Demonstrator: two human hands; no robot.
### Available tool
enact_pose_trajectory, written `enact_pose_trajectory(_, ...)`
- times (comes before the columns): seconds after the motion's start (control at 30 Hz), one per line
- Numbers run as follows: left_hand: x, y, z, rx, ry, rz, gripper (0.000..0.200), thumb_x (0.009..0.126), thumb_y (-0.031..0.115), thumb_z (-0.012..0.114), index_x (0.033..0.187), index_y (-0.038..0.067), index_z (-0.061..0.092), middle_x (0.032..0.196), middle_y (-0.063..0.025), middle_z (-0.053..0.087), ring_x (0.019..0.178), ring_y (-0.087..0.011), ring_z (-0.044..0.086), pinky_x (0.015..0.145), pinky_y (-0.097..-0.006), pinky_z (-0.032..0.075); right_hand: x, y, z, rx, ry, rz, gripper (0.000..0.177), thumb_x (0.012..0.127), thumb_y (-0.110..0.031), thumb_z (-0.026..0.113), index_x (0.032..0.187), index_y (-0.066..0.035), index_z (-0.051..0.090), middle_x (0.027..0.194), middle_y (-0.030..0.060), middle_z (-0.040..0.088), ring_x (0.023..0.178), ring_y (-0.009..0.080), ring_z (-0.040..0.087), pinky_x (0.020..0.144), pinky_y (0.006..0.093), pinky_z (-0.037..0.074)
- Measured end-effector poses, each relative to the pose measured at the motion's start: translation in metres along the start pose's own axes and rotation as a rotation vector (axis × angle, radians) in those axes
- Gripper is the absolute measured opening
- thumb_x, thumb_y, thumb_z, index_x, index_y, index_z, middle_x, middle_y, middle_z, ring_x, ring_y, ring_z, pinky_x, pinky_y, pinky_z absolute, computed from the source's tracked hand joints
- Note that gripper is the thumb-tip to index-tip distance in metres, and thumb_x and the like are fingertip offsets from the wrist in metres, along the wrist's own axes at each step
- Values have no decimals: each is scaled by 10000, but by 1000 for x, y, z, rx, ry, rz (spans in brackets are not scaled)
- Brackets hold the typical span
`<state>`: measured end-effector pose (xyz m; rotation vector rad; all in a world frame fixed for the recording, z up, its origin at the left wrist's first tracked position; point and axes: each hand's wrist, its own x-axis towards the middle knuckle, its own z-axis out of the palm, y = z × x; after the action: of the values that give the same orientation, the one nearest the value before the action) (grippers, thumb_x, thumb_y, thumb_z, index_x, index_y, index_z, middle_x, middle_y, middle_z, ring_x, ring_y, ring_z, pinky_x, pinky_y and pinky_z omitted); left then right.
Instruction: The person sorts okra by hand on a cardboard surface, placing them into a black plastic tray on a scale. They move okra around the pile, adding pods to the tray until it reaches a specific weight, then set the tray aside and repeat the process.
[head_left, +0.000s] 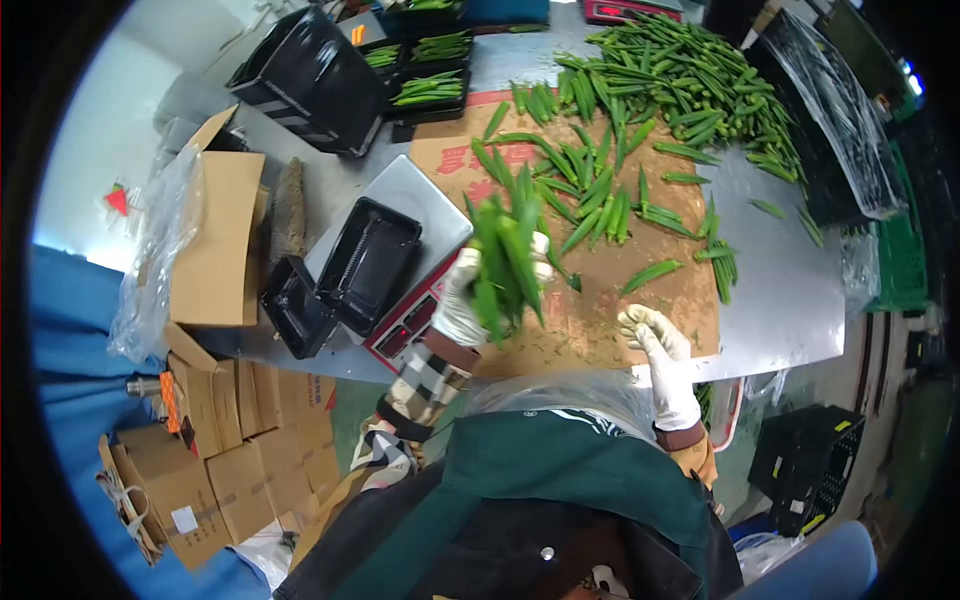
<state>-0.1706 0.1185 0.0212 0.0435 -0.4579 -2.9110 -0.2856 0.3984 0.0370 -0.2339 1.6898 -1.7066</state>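
Observation:
My left hand (463,300), in a white glove, is closed round a bunch of green okra (508,255) above the left part of the cardboard sheet (560,345). My right hand (656,335), gloved too, is over the sheet's front right edge with its fingers curled; whether they hold anything is too small to tell. Loose okra pods (600,195) lie on the sheet beyond both hands, and a large okra heap (690,80) is at the back right. Left of my left hand, an empty black tray (370,265) rests on the scale (400,195).
Another black tray (297,305) leans at the scale's left. Filled trays (430,90) and a tall black bin (310,85) stand at the back left. An open carton (215,240) sits on the left, and a black crate (805,465) is on the floor at right.

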Motion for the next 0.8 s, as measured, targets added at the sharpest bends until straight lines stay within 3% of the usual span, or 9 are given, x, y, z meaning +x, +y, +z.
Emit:
enact_pose_trajectory(0.23,-72,148,29,703,359,345,755,863,325,744,1488,44,427,1372,-216,572,1165,-355,661,984,-491,560,2,33,-12,22,-10,94,313,1036,-102,579,1325,15,608,1209,111,709,1072,165,678,911,283,524)
enact_pose_trajectory(0.3,-84,174,29,890,463,256,690,852,253,782,1438,22,500,1346,-167,608,1198,-314,646,1026,-444,530,3,43,-13,20,-18,134,305,1035,-86,577,1319,18,610,1209,109,705,1079,168,676,923,284,525)
enact_pose_trajectory(0.37,-78,183,23,1489,662,134,691,848,256,812,1408,-24,519,1330,-149,622,1230,-255,624,1075,-376,477,7,51,-11,10,-9,127,291,1023,-42,583,1304,30,612,1201,98,693,1098,171,669,955,287,521)
enact_pose_trajectory(0.43,-64,158,-1,1911,774,444,647,838,209,838,1366,-37,557,1304,-160,640,1191,-230,615,1064,-360,466,10,59,-10,-11,-5,130,290,1017,-27,588,1299,35,611,1197,93,687,1107,166,663,968,285,517)
enact_pose_trajectory(0.53,-31,106,12,1899,801,727,421,865,156,800,1238,12,669,1168,-136,678,1130,-262,636,1025,-368,489,11,67,-10,-48,-15,123,289,1010,-20,597,1292,43,612,1190,95,687,1107,157,658,977,286,512)
enact_pose_trajectory(0.63,8,40,31,1853,528,588,278,889,131,776,1153,70,715,1127,-89,701,1041,-212,663,938,-334,519,11,86,-18,-119,-38,40,324,1040,-158,599,1334,-23,606,1212,86,713,1078,141,668,864,253,525)
enact_pose_trajectory(0.67,23,26,42,1728,457,261,284,891,176,765,1155,81,719,1099,-109,709,1026,-233,664,895,-355,526,10,80,-19,-190,-29,66,333,1039,-170,603,1340,-28,604,1215,80,712,1079,139,667,852,249,521)
enact_pose_trajectory(0.73,55,-14,-20,1972,209,339,363,922,298,685,1215,84,694,1129,-177,701,1053,-350,647,918,-441,512,7,66,-16,-332,-39,109,352,1036,-195,612,1350,-37,599,1223,70,711,1080,136,667,828,240,512)
enact_pose_trajectory(0.8,80,-47,-43,2098,222,208,378,909,307,660,1200,67,689,1121,-167,703,1048,-364,645,924,-475,493,6,73,-23,-262,-40,97,364,1032,-218,623,1355,-50,600,1211,55,717,1017,104,666,746,211,498)
